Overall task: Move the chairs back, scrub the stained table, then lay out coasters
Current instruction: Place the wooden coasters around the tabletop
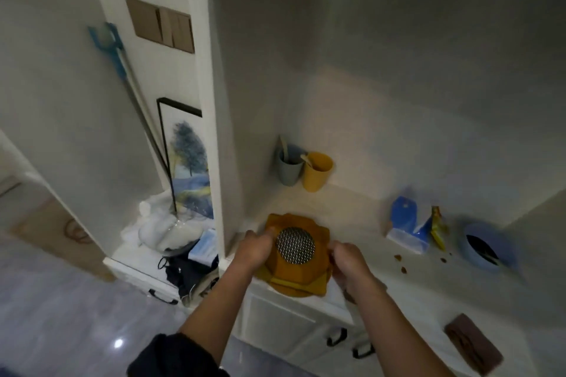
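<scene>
A stack of orange flower-shaped coasters [306, 275] lies at the front edge of a white counter [361, 217], inside a wall niche. On top of the stack sits a round coaster with a black-and-white mesh pattern [295, 245]. My left hand [255, 249] grips the stack's left side, thumb on top. My right hand [349, 263] holds its right side with curled fingers. No table or chairs are in view.
A grey cup [289, 170] and a yellow cup [317, 171] stand at the back of the counter. A blue packet [407, 225], a blue bowl [487, 246], crumbs and a brown cloth [473, 343] lie to the right. Left: a cluttered lower shelf, a mop, a framed picture.
</scene>
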